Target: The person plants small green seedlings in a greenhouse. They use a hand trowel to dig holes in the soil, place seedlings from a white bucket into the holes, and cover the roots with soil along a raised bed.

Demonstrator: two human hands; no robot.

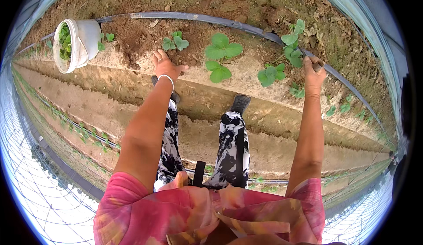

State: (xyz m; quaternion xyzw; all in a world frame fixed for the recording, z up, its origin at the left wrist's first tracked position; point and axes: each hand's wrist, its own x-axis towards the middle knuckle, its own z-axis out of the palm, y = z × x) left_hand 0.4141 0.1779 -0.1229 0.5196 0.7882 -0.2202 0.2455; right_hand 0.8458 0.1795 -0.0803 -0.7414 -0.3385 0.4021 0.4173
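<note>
My left hand (166, 65) is spread with its fingers apart at the edge of the soil bed, just below a small strawberry seedling (175, 42). Its fingertips reach close to the leaves, and nothing is in the grasp. On the right, my right hand (314, 73) is closed around the handle of a small hand tool (317, 65). The tool's blade is mostly hidden by the leaves of a strawberry plant (292, 45) beside the drip hose. Between the hands grow larger strawberry plants (222, 48), and another low plant (271, 75) lies nearer my right hand.
A white plastic bucket (90, 40) lies tilted at the left, with green seedlings (65, 42) inside. A black drip hose (198, 17) curves along the bed. My shoes stand in the furrow (205, 99) below the bed's edge. Plastic greenhouse sheeting (370, 17) borders the right.
</note>
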